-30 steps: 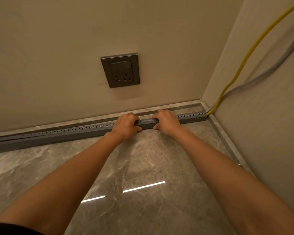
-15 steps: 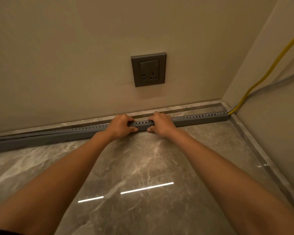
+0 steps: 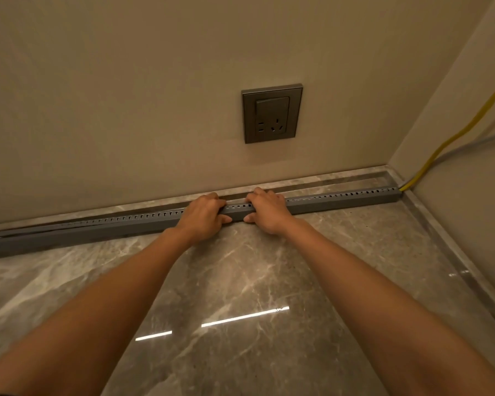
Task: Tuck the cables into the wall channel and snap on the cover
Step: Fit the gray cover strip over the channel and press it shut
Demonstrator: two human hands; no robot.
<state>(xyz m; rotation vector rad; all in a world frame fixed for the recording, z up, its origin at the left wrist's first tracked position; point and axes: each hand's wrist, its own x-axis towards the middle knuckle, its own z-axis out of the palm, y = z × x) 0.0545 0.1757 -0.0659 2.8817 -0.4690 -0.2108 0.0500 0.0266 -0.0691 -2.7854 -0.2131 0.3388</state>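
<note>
Both hands (image 3: 235,214) gripping channel (image 3: 340,200)

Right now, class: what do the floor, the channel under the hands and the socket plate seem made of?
Floor: polished stone or marble-look tile, veined, mirroring lights. Cable channel: probably matte grey plastic, with punched slots along its top. Socket plate: dark grey, satin sheen, either plastic or metal.

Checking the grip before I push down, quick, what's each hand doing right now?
Left hand: closed over the grey cable channel, fingers curled over its top.
Right hand: closed on the same channel, just beside the left.
</note>
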